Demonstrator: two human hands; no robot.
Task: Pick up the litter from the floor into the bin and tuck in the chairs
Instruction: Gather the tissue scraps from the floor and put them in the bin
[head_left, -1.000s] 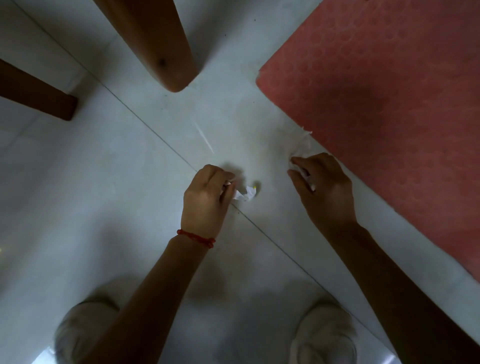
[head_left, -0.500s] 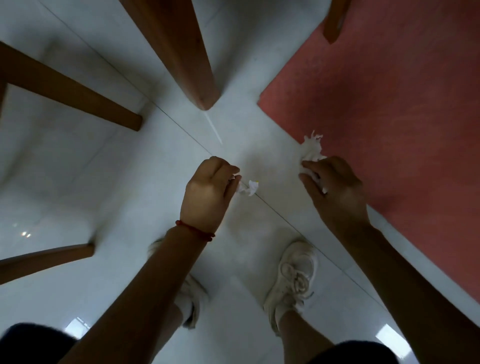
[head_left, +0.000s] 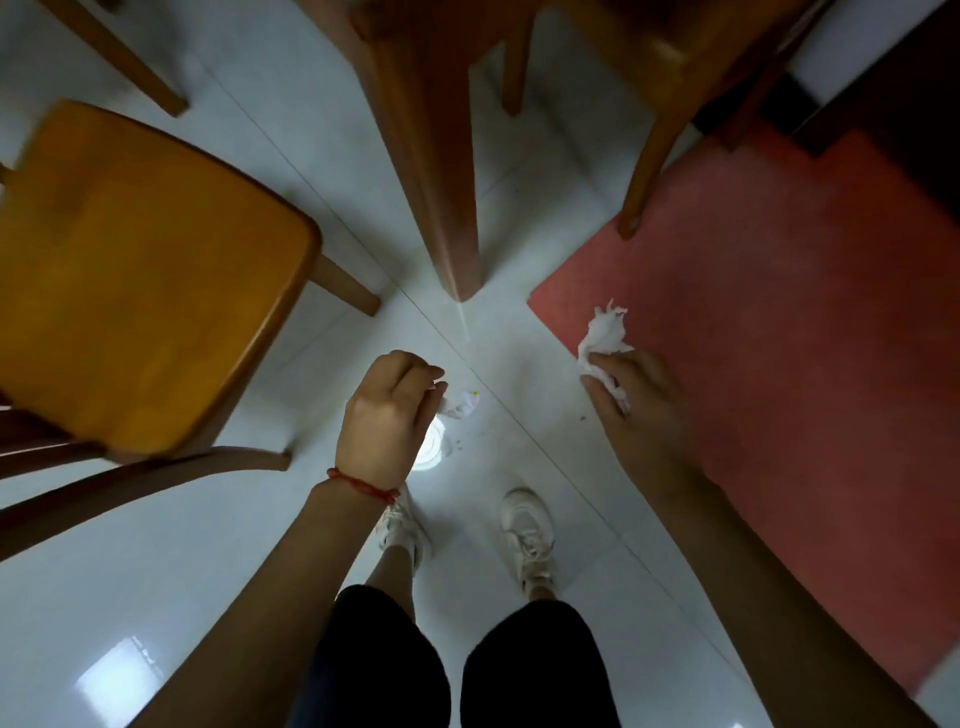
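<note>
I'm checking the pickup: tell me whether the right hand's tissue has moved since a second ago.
Yes. The crumpled tissue, held in the right hand, then lay low on the floor at the red mat's edge; now it is lifted and overlaps the mat's corner.

Both arms reached forward and down, well above the white shoes (head_left: 527, 535). The left hand (head_left: 387, 421) hung almost straight over the left shoe, knuckles up, fingers curled and pinching a small paper scrap (head_left: 460, 404) at thumb and fingertips. The right hand (head_left: 639, 400) was out to the right of the shoes, fingers wrapped round a crumpled tissue (head_left: 602, 332).
</note>
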